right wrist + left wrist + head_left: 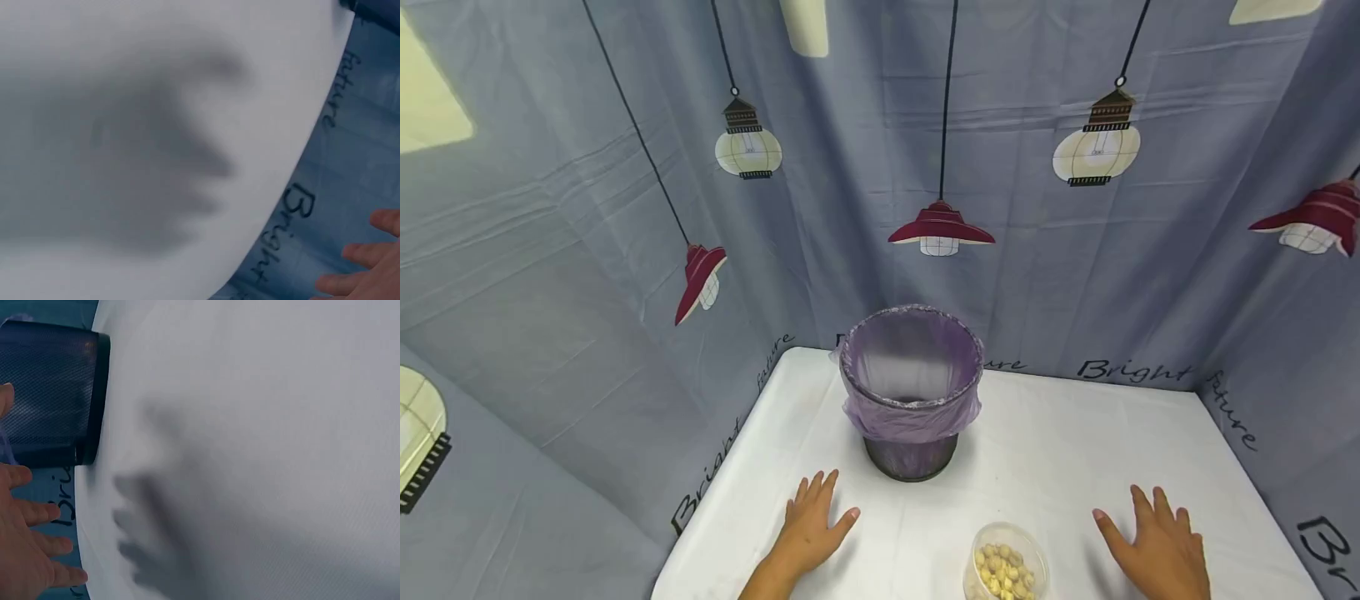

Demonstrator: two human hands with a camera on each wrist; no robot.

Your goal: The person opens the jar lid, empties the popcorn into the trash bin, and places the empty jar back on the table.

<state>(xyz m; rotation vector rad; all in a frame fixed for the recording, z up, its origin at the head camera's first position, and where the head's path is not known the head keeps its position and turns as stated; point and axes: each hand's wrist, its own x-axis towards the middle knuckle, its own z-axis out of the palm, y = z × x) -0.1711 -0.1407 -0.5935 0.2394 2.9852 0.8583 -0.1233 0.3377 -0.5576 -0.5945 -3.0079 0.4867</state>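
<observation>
My left hand is held above the white table with its fingers spread and nothing in them. In the left wrist view, the fingers reach out near a dark mesh bin. That bin, lined with a purple plastic bag, stands upright at the back of the table. On the right, my right hand also hovers with spread fingers and holds nothing. Between the hands, nearer the right one, sits a clear round tub with several pale yellow, nut-like pieces inside; its lower part is cut off by the frame.
A white cloth covers the table, and shadows of both hands fall on it. Grey-blue curtains printed with lamps and lettering hang along the back and both sides, close to the table's edges.
</observation>
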